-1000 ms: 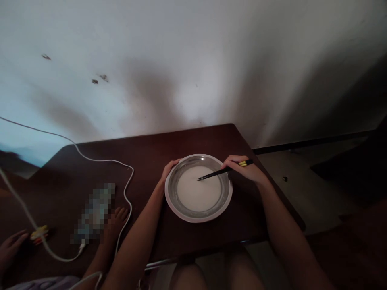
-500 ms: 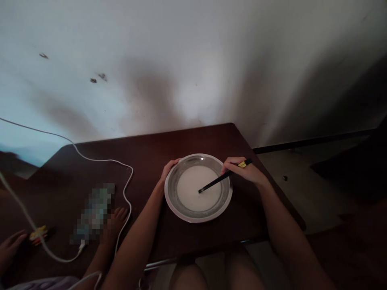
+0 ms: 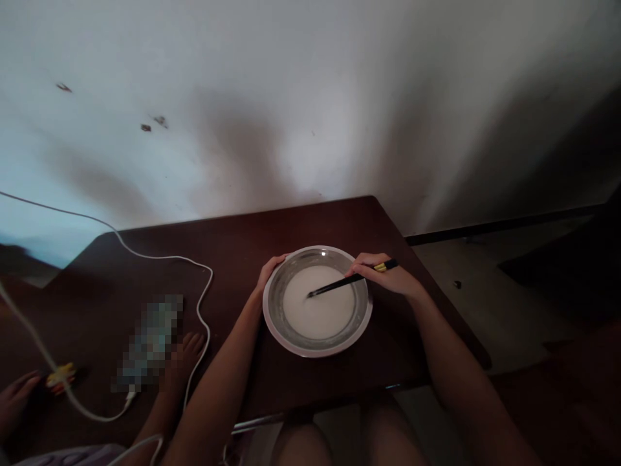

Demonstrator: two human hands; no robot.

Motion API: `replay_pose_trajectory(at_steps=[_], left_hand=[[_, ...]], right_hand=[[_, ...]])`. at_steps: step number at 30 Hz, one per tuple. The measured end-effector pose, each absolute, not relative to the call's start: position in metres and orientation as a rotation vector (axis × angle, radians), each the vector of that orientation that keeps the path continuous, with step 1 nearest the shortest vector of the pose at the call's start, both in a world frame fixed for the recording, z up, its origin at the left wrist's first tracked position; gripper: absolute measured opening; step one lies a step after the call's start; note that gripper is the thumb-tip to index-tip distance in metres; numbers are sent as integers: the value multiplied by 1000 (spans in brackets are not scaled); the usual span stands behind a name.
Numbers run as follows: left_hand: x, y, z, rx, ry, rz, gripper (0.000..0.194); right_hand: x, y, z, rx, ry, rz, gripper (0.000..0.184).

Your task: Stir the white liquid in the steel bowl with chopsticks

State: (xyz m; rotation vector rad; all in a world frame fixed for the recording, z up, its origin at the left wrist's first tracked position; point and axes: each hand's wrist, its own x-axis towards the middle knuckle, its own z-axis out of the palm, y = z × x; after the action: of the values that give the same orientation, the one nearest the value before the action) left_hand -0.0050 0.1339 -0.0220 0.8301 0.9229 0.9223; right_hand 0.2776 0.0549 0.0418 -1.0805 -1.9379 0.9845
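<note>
A round metal bowl (image 3: 361, 320) of white liquid sits on a dark brown table (image 3: 233, 252). My left hand (image 3: 268, 271) curls around the bowl's far left rim. My right hand (image 3: 388, 277) is closed on a pair of black chopsticks (image 3: 347, 281) with yellow bands near the top. Their tips dip into the white liquid (image 3: 320, 310) left of the bowl's middle.
A white cable (image 3: 160, 258) loops over the table's left half to a blurred device (image 3: 151, 342). Another person's hands (image 3: 187, 353) rest at the lower left by a small yellow and red object (image 3: 60, 375). The wall stands behind; floor lies right.
The chopstick tips swept from the bowl's upper middle down toward its centre, then up and left. My left hand stayed on the rim.
</note>
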Motion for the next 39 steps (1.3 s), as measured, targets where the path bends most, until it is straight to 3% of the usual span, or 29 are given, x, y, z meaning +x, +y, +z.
replay_pose_trajectory(at_steps=[8, 13, 19, 24, 29, 35, 39], left_hand=[[-4, 134, -21, 857, 941, 929, 34], [-6, 135, -25, 881, 953, 932, 37], [-6, 135, -25, 846, 962, 934, 36], [-6, 135, -25, 866, 922, 910, 38], [-7, 136, -25, 870, 928, 915, 36], [-6, 134, -24, 873, 936, 921, 38], [-6, 134, -24, 873, 926, 919, 37]], right_hand=[[279, 55, 42, -1068, -1907, 1055, 26], [281, 56, 42, -1120, -1866, 901, 26], [279, 55, 42, -1060, -1934, 1044, 27], [282, 55, 43, -1124, -1834, 913, 26], [279, 54, 43, -1070, -1875, 1067, 26], [282, 55, 43, -1116, -1831, 944, 26], [281, 54, 44, -1061, -1830, 1066, 26]])
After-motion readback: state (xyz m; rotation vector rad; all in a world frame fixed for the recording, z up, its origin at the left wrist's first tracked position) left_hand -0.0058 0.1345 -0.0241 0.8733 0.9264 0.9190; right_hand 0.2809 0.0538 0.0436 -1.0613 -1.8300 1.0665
